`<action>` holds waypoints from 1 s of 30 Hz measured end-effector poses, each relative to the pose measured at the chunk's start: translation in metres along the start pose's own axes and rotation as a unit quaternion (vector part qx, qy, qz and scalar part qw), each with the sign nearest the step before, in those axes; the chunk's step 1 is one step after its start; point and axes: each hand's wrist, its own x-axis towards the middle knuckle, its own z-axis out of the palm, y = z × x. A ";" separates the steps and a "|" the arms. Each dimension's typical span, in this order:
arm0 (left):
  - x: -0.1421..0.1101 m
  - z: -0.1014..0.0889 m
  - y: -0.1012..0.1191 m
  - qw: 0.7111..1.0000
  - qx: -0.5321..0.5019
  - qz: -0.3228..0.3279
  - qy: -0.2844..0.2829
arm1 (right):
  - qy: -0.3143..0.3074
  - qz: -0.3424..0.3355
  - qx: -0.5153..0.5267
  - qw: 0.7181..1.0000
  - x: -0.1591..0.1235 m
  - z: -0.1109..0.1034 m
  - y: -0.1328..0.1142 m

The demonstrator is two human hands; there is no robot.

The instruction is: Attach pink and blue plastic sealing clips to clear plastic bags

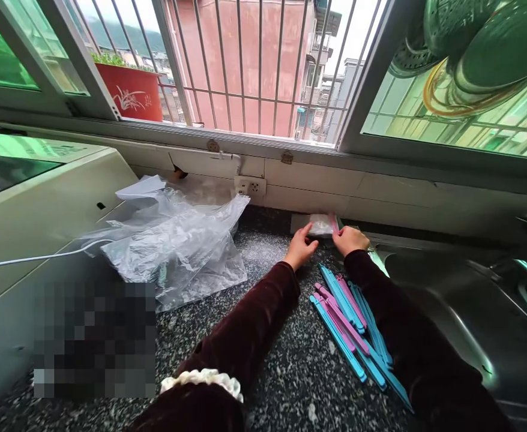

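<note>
A small clear zip bag with a pink strip at its right end lies at the back of the counter, by the wall. My right hand is closed on that pink end, with its fingertips partly hidden. At the bag's left edge is my left hand, its thumb and index finger apart and the index fingertip at or near the plastic. Nearer to me, beside my right forearm, lies a loose pile of long blue and pink bag clips.
A crumpled clear plastic bag lies on the speckled counter at left, beside a white appliance with a cable. The steel sink is at right. A wall socket sits below the barred window. One patch at lower left is pixelated.
</note>
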 end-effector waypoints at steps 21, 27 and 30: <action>-0.119 -0.067 0.022 0.997 0.060 -0.008 -0.042 | 0.125 -0.474 -0.007 0.872 -0.113 -0.024 -0.129; -0.213 -0.147 0.051 0.978 0.020 -0.042 -0.202 | 0.207 -0.564 0.015 0.799 -0.173 0.002 -0.183; -0.243 -0.195 0.065 0.984 0.035 -0.072 -0.160 | 0.225 -0.541 0.027 0.810 -0.180 0.005 -0.195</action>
